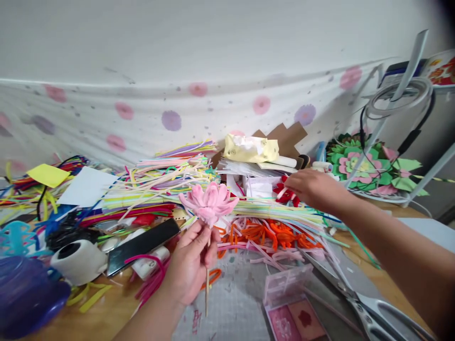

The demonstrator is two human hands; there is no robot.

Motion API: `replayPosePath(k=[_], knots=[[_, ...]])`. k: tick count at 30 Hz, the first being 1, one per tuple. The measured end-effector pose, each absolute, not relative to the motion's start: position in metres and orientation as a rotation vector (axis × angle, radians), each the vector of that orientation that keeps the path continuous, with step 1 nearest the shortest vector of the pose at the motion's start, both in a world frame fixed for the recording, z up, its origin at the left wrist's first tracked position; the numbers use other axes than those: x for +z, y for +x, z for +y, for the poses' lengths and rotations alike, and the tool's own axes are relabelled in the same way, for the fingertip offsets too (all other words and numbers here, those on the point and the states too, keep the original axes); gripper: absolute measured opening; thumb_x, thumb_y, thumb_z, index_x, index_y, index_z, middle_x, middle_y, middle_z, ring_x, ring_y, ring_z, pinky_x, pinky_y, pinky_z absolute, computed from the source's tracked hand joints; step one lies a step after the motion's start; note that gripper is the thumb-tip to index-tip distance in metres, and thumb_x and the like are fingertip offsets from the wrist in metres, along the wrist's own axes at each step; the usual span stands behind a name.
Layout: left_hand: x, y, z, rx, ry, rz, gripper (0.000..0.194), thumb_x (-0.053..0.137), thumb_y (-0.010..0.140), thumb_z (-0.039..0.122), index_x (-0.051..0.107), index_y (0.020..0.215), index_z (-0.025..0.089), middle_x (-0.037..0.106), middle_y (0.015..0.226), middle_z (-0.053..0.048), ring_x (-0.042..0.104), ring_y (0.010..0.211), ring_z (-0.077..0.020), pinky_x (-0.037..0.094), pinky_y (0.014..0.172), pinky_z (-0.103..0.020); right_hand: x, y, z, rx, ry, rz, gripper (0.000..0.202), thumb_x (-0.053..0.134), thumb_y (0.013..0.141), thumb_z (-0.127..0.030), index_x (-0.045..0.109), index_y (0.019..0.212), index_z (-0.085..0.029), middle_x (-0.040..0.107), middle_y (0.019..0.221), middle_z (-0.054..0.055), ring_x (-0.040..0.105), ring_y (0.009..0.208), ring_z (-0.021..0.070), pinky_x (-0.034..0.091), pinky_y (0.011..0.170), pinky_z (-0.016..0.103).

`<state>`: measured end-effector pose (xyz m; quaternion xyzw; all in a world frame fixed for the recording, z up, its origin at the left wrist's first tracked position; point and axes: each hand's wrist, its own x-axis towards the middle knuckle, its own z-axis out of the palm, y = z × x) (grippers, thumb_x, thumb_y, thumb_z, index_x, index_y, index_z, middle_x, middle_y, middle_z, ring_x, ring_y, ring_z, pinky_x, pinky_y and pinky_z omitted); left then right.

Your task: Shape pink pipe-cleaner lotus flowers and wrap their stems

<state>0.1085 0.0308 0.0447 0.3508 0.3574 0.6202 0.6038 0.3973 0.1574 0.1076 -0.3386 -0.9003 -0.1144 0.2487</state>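
A pink pipe-cleaner flower [209, 201] on a thin wooden stick [206, 293] stands upright in my left hand [195, 255], whose fingers and thumb pinch it just under the petals. Farther back and to the right, my right hand [313, 189] reaches over the heap, its fingers bent together beside a red fuzzy piece [293, 198]. A short pale tip shows by those fingers, and I cannot make out what they grip. Below, on the grey mat [231, 303], lies a clear-lidded case of pink powder [284, 324], its lid raised.
Bundles of pipe cleaners [159, 180] spread across the back. Orange pipe cleaners [270, 234] lie nearer. Large scissors [359, 303] rest at right, a black phone [142, 246] and white pot [78, 260] at left. A white metal stand [377, 128] rises by a paper-like flower piece [359, 166].
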Motion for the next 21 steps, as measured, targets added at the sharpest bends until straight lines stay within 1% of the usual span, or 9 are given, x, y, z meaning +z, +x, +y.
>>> replayPosePath(k=[2, 4, 7, 9, 11, 13, 15, 18, 21], knots=[[0.045, 0.107, 0.031, 1.428, 0.822, 0.809, 0.019, 0.062, 0.080, 0.025, 0.046, 0.075, 0.016, 0.056, 0.066, 0.003, 0.033, 0.040, 0.0001, 0.025, 0.040, -0.012, 0.117, 0.404, 0.145, -0.277, -0.973, -2.245, 0.013, 0.052, 0.086, -0.018, 0.065, 0.084, -0.017, 0.068, 0.083, 0.008, 0.061, 0.074, 0.0208, 0.045, 0.066, 0.031], [0.044, 0.105, 0.031, 1.424, 0.845, 0.812, 0.019, 0.060, 0.081, 0.027, 0.045, 0.075, 0.017, 0.053, 0.058, 0.004, 0.028, 0.038, -0.0006, 0.021, 0.039, -0.013, 0.115, 0.407, 0.130, -0.227, -0.993, -2.038, 0.011, 0.053, 0.087, -0.022, 0.063, 0.089, -0.018, 0.070, 0.086, 0.007, 0.064, 0.074, 0.0195, 0.047, 0.064, 0.029], [0.041, 0.102, 0.032, 1.417, 0.868, 0.843, 0.021, 0.058, 0.081, 0.031, 0.044, 0.074, 0.018, 0.050, 0.052, 0.005, 0.023, 0.035, -0.0012, 0.019, 0.037, -0.013, 0.106, 0.408, 0.102, -0.203, -0.981, -1.779, 0.009, 0.056, 0.086, -0.023, 0.064, 0.087, -0.020, 0.070, 0.088, 0.005, 0.066, 0.080, 0.0196, 0.051, 0.071, 0.032], [0.038, 0.102, 0.035, 1.403, 0.864, 0.883, 0.023, 0.058, 0.080, 0.032, 0.042, 0.072, 0.018, 0.050, 0.050, 0.004, 0.023, 0.033, -0.0015, 0.019, 0.035, -0.013, 0.102, 0.409, 0.084, -0.223, -0.961, -1.641, 0.009, 0.056, 0.086, -0.022, 0.065, 0.086, -0.020, 0.070, 0.089, 0.005, 0.066, 0.082, 0.0196, 0.051, 0.074, 0.035], [0.036, 0.102, 0.038, 1.392, 0.863, 0.924, 0.025, 0.059, 0.080, 0.031, 0.039, 0.070, 0.018, 0.051, 0.050, 0.004, 0.023, 0.033, -0.0015, 0.020, 0.035, -0.012, 0.105, 0.412, 0.068, -0.215, -0.892, -1.488, 0.008, 0.056, 0.086, -0.020, 0.064, 0.088, -0.021, 0.069, 0.088, 0.005, 0.066, 0.080, 0.0190, 0.053, 0.074, 0.036], [0.036, 0.102, 0.040, 1.372, 0.863, 0.940, 0.025, 0.059, 0.080, 0.027, 0.037, 0.071, 0.019, 0.053, 0.053, 0.004, 0.025, 0.033, -0.0013, 0.021, 0.035, -0.011, 0.112, 0.417, 0.053, -0.155, -0.777, -1.283, 0.006, 0.061, 0.082, -0.017, 0.062, 0.087, -0.021, 0.067, 0.082, 0.003, 0.066, 0.071, 0.0185, 0.055, 0.068, 0.037], [0.036, 0.102, 0.041, 1.345, 0.867, 0.929, 0.023, 0.058, 0.080, 0.025, 0.036, 0.074, 0.020, 0.057, 0.059, 0.003, 0.029, 0.034, -0.0015, 0.023, 0.036, -0.011, 0.122, 0.421, 0.041, -0.058, -0.705, -1.096, 0.009, 0.064, 0.077, -0.014, 0.061, 0.082, -0.021, 0.063, 0.072, 0.001, 0.063, 0.060, 0.0168, 0.054, 0.057, 0.033], [0.038, 0.102, 0.041, 1.310, 0.885, 0.896, 0.025, 0.060, 0.081, 0.027, 0.037, 0.074, 0.021, 0.052, 0.058, 0.005, 0.028, 0.034, -0.0018, 0.023, 0.035, -0.010, 0.130, 0.424, 0.028, 0.094, -0.782, -1.048, 0.008, 0.065, 0.077, -0.014, 0.064, 0.081, -0.021, 0.059, 0.063, -0.001, 0.057, 0.048, 0.0137, 0.044, 0.038, 0.025], [0.038, 0.104, 0.041, 1.310, 0.898, 0.901, 0.031, 0.067, 0.078, 0.033, 0.038, 0.073, 0.021, 0.044, 0.051, 0.008, 0.023, 0.032, -0.0014, 0.022, 0.032, -0.009, 0.128, 0.425, 0.020, 0.289, -0.989, -1.171, 0.005, 0.068, 0.077, -0.021, 0.067, 0.081, -0.020, 0.059, 0.055, -0.001, 0.050, 0.037, 0.0113, 0.034, 0.028, 0.020]])
